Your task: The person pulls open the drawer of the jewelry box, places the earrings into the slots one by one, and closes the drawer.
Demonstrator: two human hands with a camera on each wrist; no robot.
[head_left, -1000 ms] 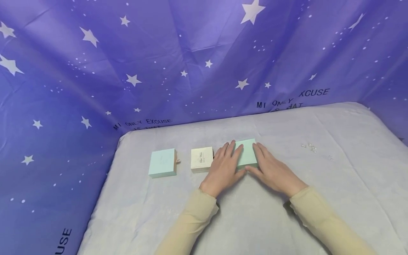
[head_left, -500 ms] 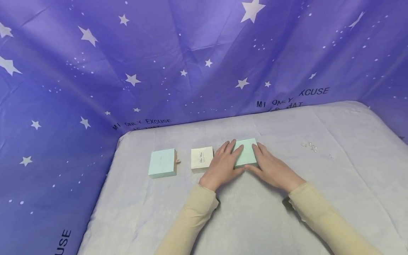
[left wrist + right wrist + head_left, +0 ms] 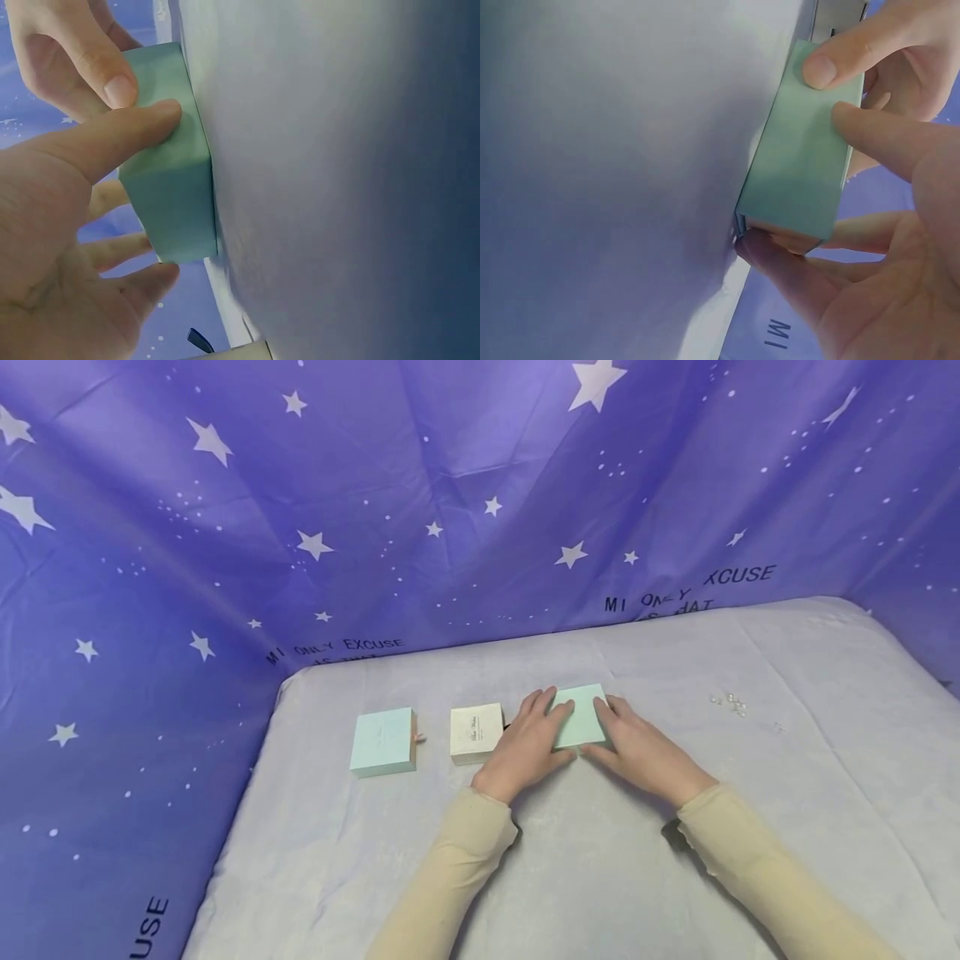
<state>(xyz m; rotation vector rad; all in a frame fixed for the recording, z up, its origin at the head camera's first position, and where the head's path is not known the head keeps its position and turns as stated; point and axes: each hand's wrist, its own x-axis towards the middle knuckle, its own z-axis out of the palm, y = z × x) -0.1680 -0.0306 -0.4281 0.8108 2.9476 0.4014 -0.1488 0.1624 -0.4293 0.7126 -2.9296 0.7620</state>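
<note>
A mint-green box [image 3: 581,720] lies on the pale cloth, between the two hands. My left hand [image 3: 525,747] holds it from the left, with the thumb on the near face and fingers over the top and left side. From the right, my right hand [image 3: 651,756] grips the same box, its thumb also on the near face. In the right wrist view, one fingertip touches the pinkish end [image 3: 780,234] of the box. Both thumbs nearly meet on the green near face [image 3: 161,75] in the left wrist view. The far side of the box is hidden.
Left of the hands lie a cream box [image 3: 475,731] with dark lettering and a light-blue box [image 3: 382,742] with a pinkish ribbon tab [image 3: 420,738]. Several small clear pieces [image 3: 735,704] lie at the right. A purple star-printed curtain [image 3: 450,460] hangs behind.
Both hands stay on the green box with only slight shifts of the fingers. The box and the other things stay in place.
</note>
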